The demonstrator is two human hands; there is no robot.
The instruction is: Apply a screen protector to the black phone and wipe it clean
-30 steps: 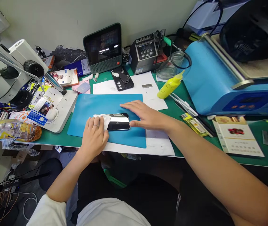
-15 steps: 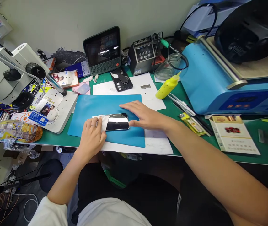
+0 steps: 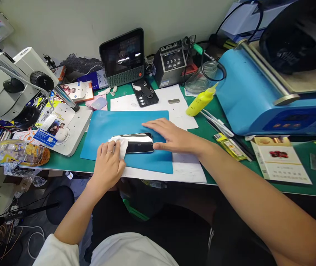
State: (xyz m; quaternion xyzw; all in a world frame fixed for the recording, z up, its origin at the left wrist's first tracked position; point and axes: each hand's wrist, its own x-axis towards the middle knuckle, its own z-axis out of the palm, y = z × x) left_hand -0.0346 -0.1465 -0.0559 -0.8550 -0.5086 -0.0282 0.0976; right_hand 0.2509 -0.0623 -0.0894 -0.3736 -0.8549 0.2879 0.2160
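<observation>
A dark smartphone (image 3: 140, 143) lies flat on a blue mat (image 3: 147, 162), its glossy surface up with bright reflections on it. My left hand (image 3: 108, 159), with a ring on one finger, presses a white tissue (image 3: 123, 145) onto the phone's left end, which the tissue and fingers partly cover. Fingers stretched and thumb apart, my right hand (image 3: 169, 136) rests at the phone's right end. Its thumb touches or nearly touches the phone's edge, and nothing is in its grasp.
Behind the mat lies a second phone (image 3: 140, 99) on white paper. A yellow squeeze bottle (image 3: 201, 102), tweezers (image 3: 216, 122) and a blue machine (image 3: 241, 92) stand right. Leftward are a microscope (image 3: 16, 88) and a drink bottle (image 3: 22, 153). A soldering station (image 3: 170, 66) and smart display (image 3: 123, 55) sit behind.
The tissue under my left hand has shifted slightly, and more of the phone's upper left edge shows. My right hand stays beside the phone. The view has moved a little.
</observation>
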